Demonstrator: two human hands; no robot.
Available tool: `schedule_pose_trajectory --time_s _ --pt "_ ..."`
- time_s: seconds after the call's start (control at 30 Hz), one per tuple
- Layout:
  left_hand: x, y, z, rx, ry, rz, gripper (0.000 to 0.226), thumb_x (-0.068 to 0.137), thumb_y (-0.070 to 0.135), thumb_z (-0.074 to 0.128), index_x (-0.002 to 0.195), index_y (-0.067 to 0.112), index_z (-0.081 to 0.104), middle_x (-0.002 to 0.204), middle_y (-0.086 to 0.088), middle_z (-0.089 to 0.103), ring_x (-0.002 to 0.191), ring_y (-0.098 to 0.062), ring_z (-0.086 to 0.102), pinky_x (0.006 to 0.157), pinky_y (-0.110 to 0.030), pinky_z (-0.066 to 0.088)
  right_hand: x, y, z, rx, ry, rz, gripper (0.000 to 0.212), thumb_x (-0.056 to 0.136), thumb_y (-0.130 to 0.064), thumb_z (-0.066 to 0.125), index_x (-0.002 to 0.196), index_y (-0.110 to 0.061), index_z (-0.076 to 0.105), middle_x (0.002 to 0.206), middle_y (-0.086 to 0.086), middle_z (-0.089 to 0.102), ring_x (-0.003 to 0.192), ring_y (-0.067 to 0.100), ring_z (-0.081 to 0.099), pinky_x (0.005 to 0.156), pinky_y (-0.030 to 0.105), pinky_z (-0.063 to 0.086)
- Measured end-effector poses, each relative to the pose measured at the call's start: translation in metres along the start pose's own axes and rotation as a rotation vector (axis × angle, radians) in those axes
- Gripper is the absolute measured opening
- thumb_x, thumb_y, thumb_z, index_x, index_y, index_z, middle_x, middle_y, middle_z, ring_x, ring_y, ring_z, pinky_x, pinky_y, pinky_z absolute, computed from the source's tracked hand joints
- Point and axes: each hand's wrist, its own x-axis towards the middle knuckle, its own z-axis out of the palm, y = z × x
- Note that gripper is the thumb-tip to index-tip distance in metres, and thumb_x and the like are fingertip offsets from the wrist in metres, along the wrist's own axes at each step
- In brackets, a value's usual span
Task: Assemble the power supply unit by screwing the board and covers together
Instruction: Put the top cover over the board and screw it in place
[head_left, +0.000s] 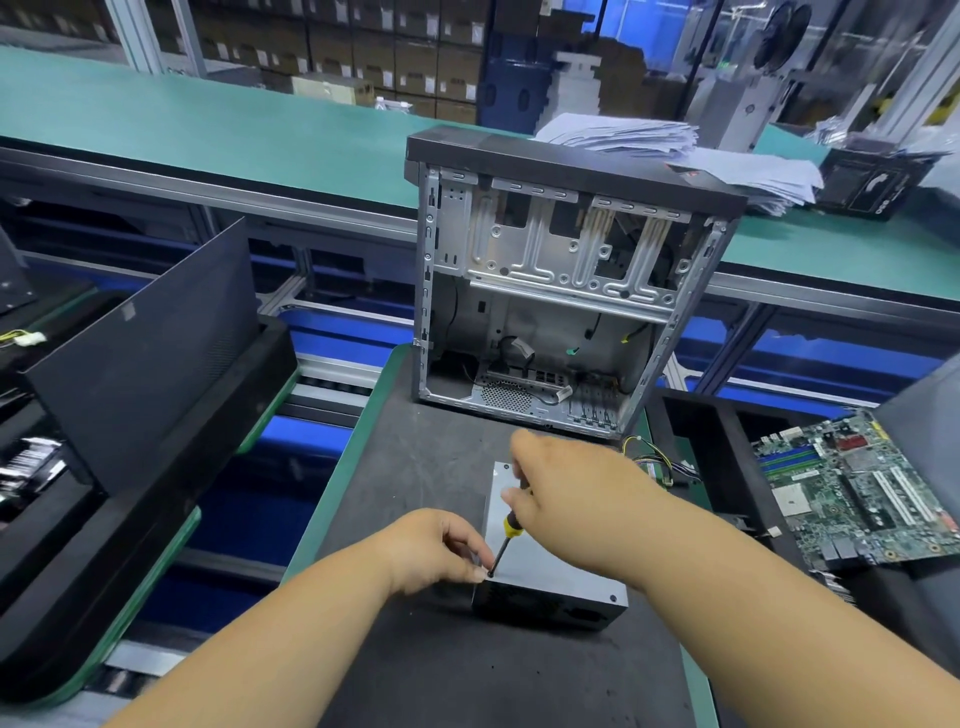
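Observation:
The grey metal power supply unit (540, 569) lies flat on a dark mat, its cover facing up. My right hand (566, 493) grips a screwdriver (506, 538) with a yellow and black handle, and the tip stands on the cover's near left corner. At that same corner, the fingertips of my left hand (441, 548) pinch around the tip, steadying it. Any screw under the tip is too small to make out. Coloured wires (660, 462) trail from the unit's far right side.
An open computer case (561, 291) stands upright just beyond the unit. A green motherboard (857, 493) rests at the right. Black side panels (140, 353) lean on pallets at the left. A green conveyor (208, 130) runs behind, with paper stacks (649, 135).

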Motion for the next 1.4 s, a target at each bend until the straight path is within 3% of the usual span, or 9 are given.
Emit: schedule_pose_trajectory --time_s 0.1,0.3,0.43,0.57,0.67,0.8,1.07,1.2,1.4 --pt "0.001 0.0 0.0 0.003 -0.002 -0.005 0.017 0.078 0.013 0.082 0.078 0.03 0.078 0.069 0.012 0.063 0.063 0.0 0.055 0.067 -0.011 0.044 -0.001 -0.002 -0.004 0.017 -0.076 -0.052 0.018 0.1 -0.036 0.048 0.098 -0.018 0.042 0.096 0.001 0.056 0.083 0.025 0.053 0.067 0.037 0.043" --pt "0.0 0.002 0.001 0.012 0.011 -0.015 0.015 0.078 0.014 0.081 0.082 0.028 0.078 0.073 0.01 0.064 0.063 0.002 0.055 0.069 -0.011 0.045 0.004 -0.004 0.0 -0.128 -0.028 0.015 0.033 0.1 -0.051 0.041 0.09 -0.019 0.038 0.068 -0.005 0.036 0.071 0.024 0.044 0.054 0.034 0.03" --pt "0.0 0.002 0.0 0.011 0.007 -0.013 0.015 0.079 0.013 0.081 0.083 0.027 0.078 0.071 0.011 0.063 0.061 0.002 0.054 0.068 -0.011 0.045 0.001 -0.001 0.0 -0.051 -0.021 0.004 0.03 0.098 -0.05 0.041 0.091 -0.02 0.037 0.072 -0.006 0.042 0.071 0.023 0.046 0.058 0.035 0.033" --pt "-0.001 0.002 0.001 0.011 0.014 -0.019 0.014 0.079 0.012 0.081 0.085 0.025 0.079 0.071 0.009 0.063 0.062 0.0 0.054 0.069 -0.013 0.045 -0.002 -0.004 -0.005 0.016 -0.093 -0.085 0.018 0.097 -0.032 0.047 0.093 -0.018 0.036 0.088 0.001 0.057 0.076 0.025 0.052 0.06 0.036 0.04" --pt "-0.001 0.002 0.002 0.015 0.015 -0.025 0.014 0.078 0.011 0.08 0.085 0.023 0.079 0.072 0.006 0.063 0.064 -0.003 0.053 0.07 -0.015 0.045 0.0 -0.009 -0.003 -0.039 -0.044 -0.089 0.026 0.098 -0.033 0.052 0.088 -0.018 0.033 0.072 -0.004 0.042 0.063 0.02 0.042 0.048 0.032 0.025" --pt "-0.002 0.003 0.003 0.017 0.034 -0.031 0.014 0.078 0.011 0.08 0.088 0.021 0.08 0.076 0.004 0.065 0.067 -0.005 0.054 0.072 -0.016 0.045 0.006 -0.014 0.001 -0.055 0.013 -0.039 0.029 0.098 -0.042 0.05 0.089 -0.019 0.034 0.071 -0.005 0.033 0.074 0.024 0.042 0.047 0.03 0.019" --pt "-0.005 0.002 0.007 -0.007 0.081 -0.059 0.014 0.078 0.011 0.081 0.084 0.023 0.08 0.074 0.005 0.066 0.065 -0.004 0.055 0.07 -0.016 0.045 0.008 -0.005 0.003 0.025 0.022 0.017 0.026 0.097 -0.044 0.051 0.09 -0.02 0.041 0.086 -0.001 0.052 0.078 0.024 0.049 0.06 0.033 0.037" --pt "-0.008 0.004 0.011 -0.032 0.109 -0.076 0.016 0.08 0.009 0.077 0.083 0.025 0.078 0.095 -0.008 0.074 0.075 -0.008 0.059 0.077 -0.022 0.049 0.004 0.001 0.005 0.056 0.055 0.033 0.026 0.096 -0.045 0.05 0.089 -0.021 0.043 0.085 -0.004 0.055 0.079 0.023 0.049 0.06 0.033 0.035" --pt "-0.012 0.008 0.02 0.049 0.143 -0.064 0.008 0.081 0.02 0.073 0.084 0.028 0.074 0.073 0.014 0.062 0.064 0.001 0.055 0.065 -0.013 0.042 -0.017 0.044 0.001 0.457 0.16 0.288 0.019 0.085 -0.043 0.059 0.075 -0.027 0.054 0.068 -0.006 0.066 0.061 0.016 0.054 0.055 0.029 0.042"
